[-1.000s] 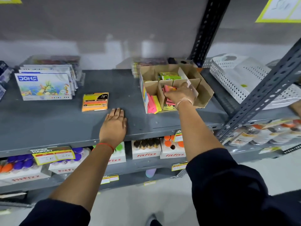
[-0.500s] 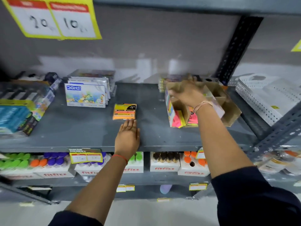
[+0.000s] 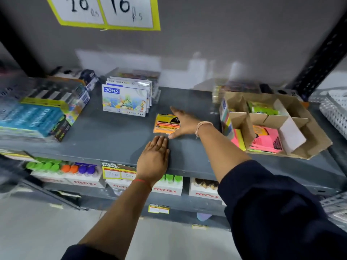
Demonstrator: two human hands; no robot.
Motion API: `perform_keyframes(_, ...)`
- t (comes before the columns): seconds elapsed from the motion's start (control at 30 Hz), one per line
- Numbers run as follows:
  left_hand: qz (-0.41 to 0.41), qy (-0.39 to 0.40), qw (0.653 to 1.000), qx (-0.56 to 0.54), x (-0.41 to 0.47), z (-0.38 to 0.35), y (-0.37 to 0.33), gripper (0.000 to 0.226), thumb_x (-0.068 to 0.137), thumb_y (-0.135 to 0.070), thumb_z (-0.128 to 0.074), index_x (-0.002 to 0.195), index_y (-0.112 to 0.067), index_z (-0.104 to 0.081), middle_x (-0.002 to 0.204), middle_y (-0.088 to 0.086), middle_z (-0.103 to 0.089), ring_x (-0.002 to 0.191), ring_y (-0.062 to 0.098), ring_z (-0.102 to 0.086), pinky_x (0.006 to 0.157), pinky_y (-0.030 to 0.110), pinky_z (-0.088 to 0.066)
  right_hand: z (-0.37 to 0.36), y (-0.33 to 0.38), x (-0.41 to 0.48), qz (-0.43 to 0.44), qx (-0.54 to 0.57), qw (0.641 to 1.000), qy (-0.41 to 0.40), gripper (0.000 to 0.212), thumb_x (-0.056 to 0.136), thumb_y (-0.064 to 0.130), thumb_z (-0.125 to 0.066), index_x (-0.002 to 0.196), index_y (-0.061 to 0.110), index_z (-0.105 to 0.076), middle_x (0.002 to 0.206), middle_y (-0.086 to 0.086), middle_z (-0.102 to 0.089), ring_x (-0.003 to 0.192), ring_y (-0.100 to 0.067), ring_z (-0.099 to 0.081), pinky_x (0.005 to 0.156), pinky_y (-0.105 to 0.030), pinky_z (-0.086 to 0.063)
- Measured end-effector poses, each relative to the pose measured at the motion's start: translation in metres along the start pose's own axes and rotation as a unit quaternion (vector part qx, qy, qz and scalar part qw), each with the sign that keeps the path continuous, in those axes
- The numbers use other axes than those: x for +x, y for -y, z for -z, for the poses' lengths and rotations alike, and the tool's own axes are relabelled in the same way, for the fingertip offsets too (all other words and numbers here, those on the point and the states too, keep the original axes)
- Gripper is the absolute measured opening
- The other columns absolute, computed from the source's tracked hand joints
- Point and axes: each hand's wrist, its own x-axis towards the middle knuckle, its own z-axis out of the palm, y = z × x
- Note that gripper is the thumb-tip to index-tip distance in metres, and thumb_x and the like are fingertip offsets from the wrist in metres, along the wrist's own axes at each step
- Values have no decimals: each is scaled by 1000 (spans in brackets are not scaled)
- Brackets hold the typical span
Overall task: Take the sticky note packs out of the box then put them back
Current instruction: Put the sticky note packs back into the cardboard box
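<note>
A yellow and orange sticky note pack (image 3: 164, 124) lies flat on the grey shelf (image 3: 116, 139), left of the cardboard box (image 3: 311, 141). My right hand (image 3: 185, 122) reaches across it, fingers spread over its right side, thumb at its near edge; a firm grip cannot be told. My left hand (image 3: 153, 158) rests flat and open on the shelf just in front of the pack. The box has cardboard dividers and holds pink packs (image 3: 266, 137), a green pack (image 3: 262, 109) at the back, and coloured packs (image 3: 226, 119) standing along its left side.
Boxes of DOMS crayons (image 3: 124, 100) stand behind the pack. A blue carton (image 3: 32, 121) sits at the far left. A white perforated basket (image 3: 334, 107) is at the right beyond a dark upright post (image 3: 323, 59). Bottles in Fitfizz trays (image 3: 167, 184) fill the lower shelf.
My right hand left the box and swung left onto the yellow and orange pack on the shelf. My left hand stayed flat on the shelf. The view shifted left.
</note>
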Motion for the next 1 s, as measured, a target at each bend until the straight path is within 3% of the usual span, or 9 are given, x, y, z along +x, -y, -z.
perform_keyframes(0.23,-10,-3,1000,-6,1,0,2,57,89,-32,-17,140,-8,-29,151,10,-31,143,25,-22,118,31,-14,5,3,3,-7,-43,998,-46,107,64,38,-81,148,14,-19,152,-8,-35,135,-29,-39,108,-35,-35)
perform_keyframes(0.4,-6,24,1000,2,0,4,1,58,90,-34,-13,142,-10,-23,154,9,-25,145,22,-18,119,31,-11,0,7,-19,-64,-64,990,-105,90,62,39,-79,137,11,-38,129,-13,-59,112,-32,-57,92,-37,-51)
perform_keyframes(0.53,10,44,999,9,4,5,-5,48,98,-26,-24,142,-6,-20,155,12,-22,145,23,-15,120,32,-10,0,5,-44,-94,-14,989,-109,80,63,34,-78,131,9,-45,127,-12,-60,111,-30,-57,92,-39,-52)
perform_keyframes(0.67,39,43,998,-1,9,1,-28,51,98,-24,-25,142,0,-18,155,19,-16,145,30,-10,120,37,-8,19,5,-74,-104,74,980,-153,93,67,33,-78,143,10,-32,141,-9,-50,125,-26,-51,99,-31,-45)
perform_keyframes(0.77,-10,53,999,-4,15,-5,-49,52,98,-26,-22,143,-3,-11,157,15,-7,146,27,0,120,36,-1,50,-1,-105,-126,150,952,-236,88,66,31,-80,140,8,-37,137,-9,-53,124,-24,-52,98,-28,-42)
perform_keyframes(0.87,-69,55,996,9,22,-11,-70,52,98,-27,-19,144,-5,-8,158,11,-5,146,25,2,120,35,-1,73,-24,-138,-174,229,896,-338,76,54,33,-82,122,11,-54,115,-7,-66,109,-22,-61,89,-30,-49)
perform_keyframes(0.93,-72,67,995,9,26,-15,-77,52,98,-28,-19,144,-5,-8,158,10,-5,146,24,2,120,35,0,78,-46,-156,-222,240,854,-405,77,50,35,-76,118,8,-53,105,-3,-64,103,-21,-63,81,-26,-49)
perform_keyframes(1.0,-61,78,995,10,29,-18,-79,52,98,-29,-19,144,-6,-8,158,9,-6,146,23,1,120,35,-1,77,-67,-170,-287,247,821,-428,76,56,28,-75,122,6,-45,101,-7,-65,101,-25,-64,83,-32,-53)
